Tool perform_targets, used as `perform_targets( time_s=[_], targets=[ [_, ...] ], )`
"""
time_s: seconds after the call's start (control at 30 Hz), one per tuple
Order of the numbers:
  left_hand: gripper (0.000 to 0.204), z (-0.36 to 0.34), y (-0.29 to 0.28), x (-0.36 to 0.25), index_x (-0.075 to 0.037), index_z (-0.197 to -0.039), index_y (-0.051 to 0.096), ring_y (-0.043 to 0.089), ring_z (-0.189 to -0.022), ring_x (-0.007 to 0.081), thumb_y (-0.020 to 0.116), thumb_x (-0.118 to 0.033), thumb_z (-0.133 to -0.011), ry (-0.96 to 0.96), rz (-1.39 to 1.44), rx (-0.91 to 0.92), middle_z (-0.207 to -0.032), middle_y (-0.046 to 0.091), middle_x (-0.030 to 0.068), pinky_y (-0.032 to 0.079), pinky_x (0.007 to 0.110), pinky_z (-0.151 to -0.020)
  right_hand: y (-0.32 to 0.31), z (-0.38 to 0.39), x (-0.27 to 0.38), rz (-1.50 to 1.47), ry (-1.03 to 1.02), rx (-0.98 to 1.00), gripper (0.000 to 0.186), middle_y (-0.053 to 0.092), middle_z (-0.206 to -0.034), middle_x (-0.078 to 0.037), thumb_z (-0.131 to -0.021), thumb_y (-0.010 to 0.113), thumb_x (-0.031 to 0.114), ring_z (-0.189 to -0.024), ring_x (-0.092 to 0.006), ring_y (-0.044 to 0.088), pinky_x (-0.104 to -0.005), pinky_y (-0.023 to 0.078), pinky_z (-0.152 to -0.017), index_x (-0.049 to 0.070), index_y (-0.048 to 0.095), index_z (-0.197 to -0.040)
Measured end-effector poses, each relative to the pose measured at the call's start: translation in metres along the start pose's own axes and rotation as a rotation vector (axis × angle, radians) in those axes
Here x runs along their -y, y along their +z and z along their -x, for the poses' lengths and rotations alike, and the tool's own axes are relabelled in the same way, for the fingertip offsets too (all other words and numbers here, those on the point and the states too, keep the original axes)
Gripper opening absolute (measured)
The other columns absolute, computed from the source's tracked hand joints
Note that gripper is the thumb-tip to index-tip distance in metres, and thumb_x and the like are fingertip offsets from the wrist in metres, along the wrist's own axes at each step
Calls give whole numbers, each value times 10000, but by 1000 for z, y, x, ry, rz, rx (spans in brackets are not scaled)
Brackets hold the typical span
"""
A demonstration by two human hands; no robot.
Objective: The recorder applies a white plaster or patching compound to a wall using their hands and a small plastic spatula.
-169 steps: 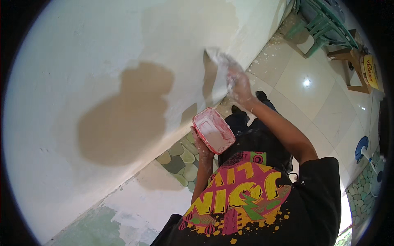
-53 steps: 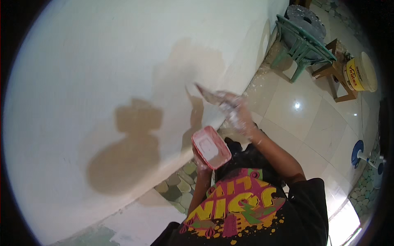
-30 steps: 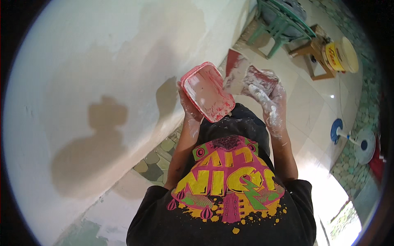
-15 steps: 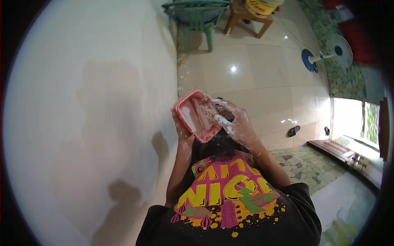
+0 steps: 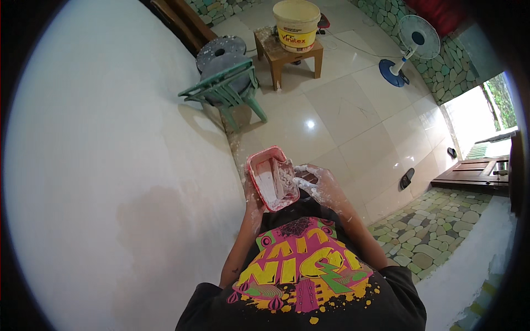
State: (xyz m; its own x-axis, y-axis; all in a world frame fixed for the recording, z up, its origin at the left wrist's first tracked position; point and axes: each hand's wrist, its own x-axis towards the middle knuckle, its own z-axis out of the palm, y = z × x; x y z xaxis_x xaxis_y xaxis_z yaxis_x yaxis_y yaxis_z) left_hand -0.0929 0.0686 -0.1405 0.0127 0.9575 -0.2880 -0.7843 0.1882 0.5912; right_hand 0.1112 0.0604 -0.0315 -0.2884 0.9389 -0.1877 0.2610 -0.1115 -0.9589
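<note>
My left hand [image 5: 252,190] is wrapped round the outer left side of a small red, open-topped tub [image 5: 258,185], tilted toward me. White paste coats its inside and rim. My right hand [image 5: 322,187], its fingers smeared white, is at the tub's right side. Thumb and fingertips pinch the edge of what looks like a flat scraper [image 5: 286,182], thick with paste and lying across the tub's opening. Much of the scraper is hidden by paste, so its exact shape is unclear. Both hands are in front of my dark printed T-shirt [image 5: 306,276].
A white wall [image 5: 110,165] runs along my left. Ahead are green plastic chairs [image 5: 234,88] and a low wooden stool [image 5: 273,55] bearing a paint bucket [image 5: 296,27]. A standing fan [image 5: 406,52] is at the far right, with sandals [image 5: 407,179] on the tiles near a doorway.
The view has shifted, bringing more of the chairs, stool and bucket into sight. The tub is turned more upright in the picture and sits slightly lower. Both hands keep their hold.
</note>
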Motion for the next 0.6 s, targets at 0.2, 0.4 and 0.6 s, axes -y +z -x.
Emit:
perform_targets(
  time_s=[0.2,0.4,0.6],
  targets=[
    [724,-16,-57,50,-94,-1394,457,500,-1245,245,457,-648,-927,13,-32,-39,-1350,527,81,394,405,-1070,24,-16,-73,69,-74,-41,285,710,-953,-135,-884,688,162,-852,-198,683,-328,531,-784,-23,649,-1098],
    [707,-22,-78,69,-92,-1395,455,498,-1245,244,454,-632,-939,33,-59,-85,-1354,524,81,392,399,-1070,26,-28,-96,94,-61,-58,207,685,-946,-98,-879,692,93,-862,-154,653,-310,524,-783,-33,645,-1036],
    [646,-47,-115,85,-76,-1401,441,480,-1257,231,467,-557,-971,2,-110,51,-1373,501,87,372,366,-1077,28,-37,-122,172,-86,-68,219,689,-921,-107,-866,707,129,-829,-179,669,-313,530,-741,-29,653,-1007]
  ],
)
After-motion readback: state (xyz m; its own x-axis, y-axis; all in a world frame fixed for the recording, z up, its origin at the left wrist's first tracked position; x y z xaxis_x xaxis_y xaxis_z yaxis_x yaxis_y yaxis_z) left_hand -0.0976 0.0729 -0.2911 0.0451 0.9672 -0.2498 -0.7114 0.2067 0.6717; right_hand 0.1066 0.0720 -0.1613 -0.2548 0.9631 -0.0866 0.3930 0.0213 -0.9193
